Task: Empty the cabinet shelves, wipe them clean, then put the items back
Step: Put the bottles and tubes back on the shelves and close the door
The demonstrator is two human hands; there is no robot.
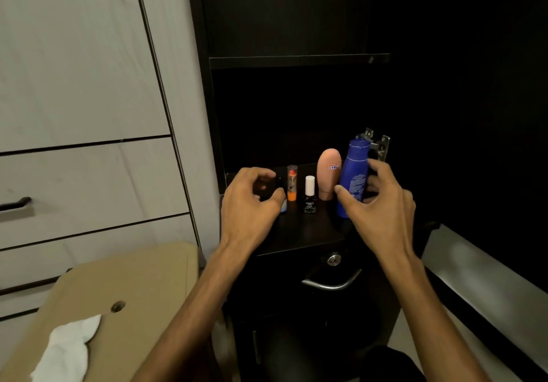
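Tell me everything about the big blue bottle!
The blue bottle looks like smooth plastic, tall and rounded, with a blue cap on top and small white print on its side. It stands upright on the dark shelf, rightmost in the row, beside a peach bottle. The right hand curls round it, thumb in front, fingers behind.

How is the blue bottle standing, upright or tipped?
Upright. The blue bottle stands on its base on the shelf, cap up, with the right hand curled around it.
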